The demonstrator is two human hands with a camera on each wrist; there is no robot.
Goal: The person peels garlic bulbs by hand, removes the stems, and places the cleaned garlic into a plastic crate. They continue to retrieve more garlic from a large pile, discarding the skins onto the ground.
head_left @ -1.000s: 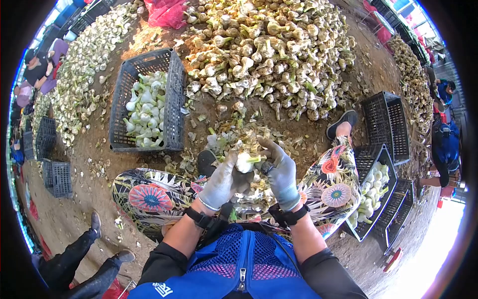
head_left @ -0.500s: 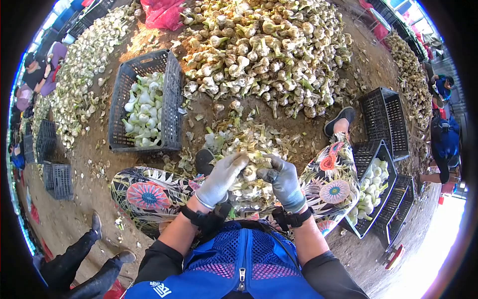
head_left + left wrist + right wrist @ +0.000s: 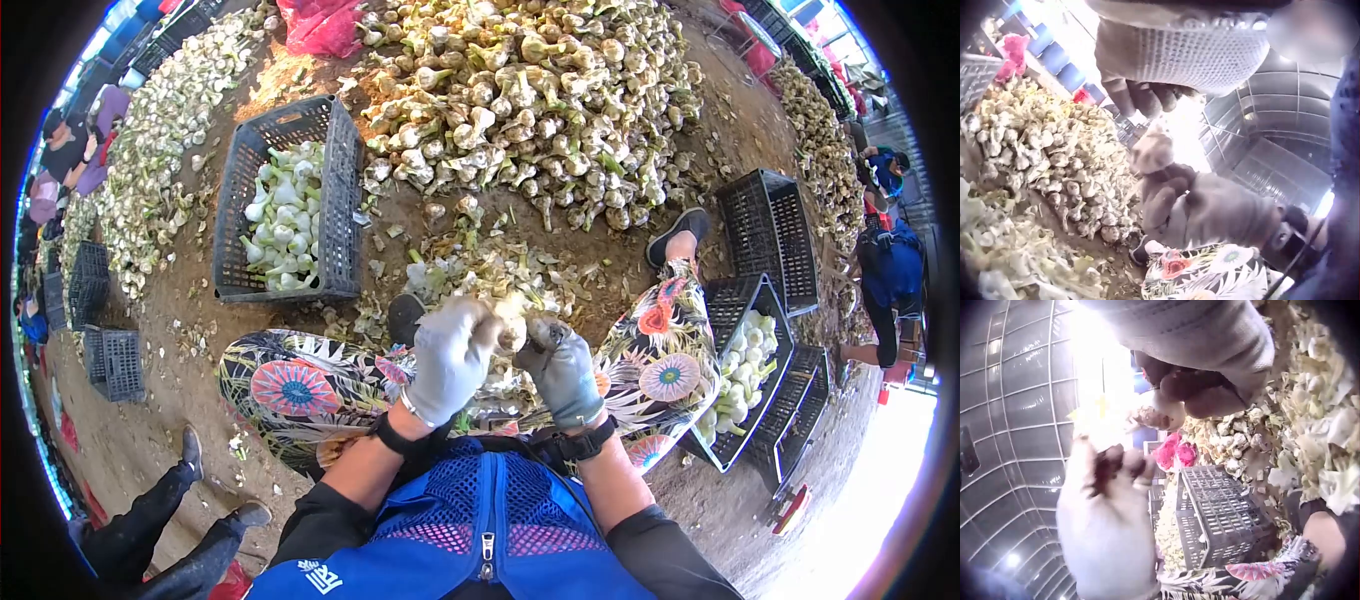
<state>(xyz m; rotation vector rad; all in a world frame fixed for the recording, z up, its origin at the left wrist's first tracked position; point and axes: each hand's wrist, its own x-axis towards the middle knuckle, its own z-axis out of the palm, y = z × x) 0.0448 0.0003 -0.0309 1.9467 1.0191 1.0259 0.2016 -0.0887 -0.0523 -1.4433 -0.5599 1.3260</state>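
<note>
A garlic bulb point(image 3: 512, 334) is held up between two gloved hands, over the lap. The right hand point(image 3: 562, 372) grips it with thumb and curled fingers; in the right wrist view the pale bulb point(image 3: 1163, 412) shows a brownish patch beside those fingertips. Close on its other side, the left hand point(image 3: 452, 362) has its fingers curled in at the bulb's stem end, and they are blurred in the head view. In the left wrist view the left fingers point(image 3: 1147, 100) sit just above the bulb point(image 3: 1154, 150). Glare and the fingers hide part of the stem.
A large heap of unpeeled garlic point(image 3: 540, 100) lies ahead. Peeled bulbs fill part of a black crate point(image 3: 340, 250) at left and another crate point(image 3: 715, 455) at right. Loose skins point(image 3: 480, 265) litter the ground between the feet. Other people sit or stand at both sides.
The left hand held the bulb, its stem pointing right, beside the open right hand; then both hands closed on it. Now the right hand grips it, and the left has turned over near the stem.
</note>
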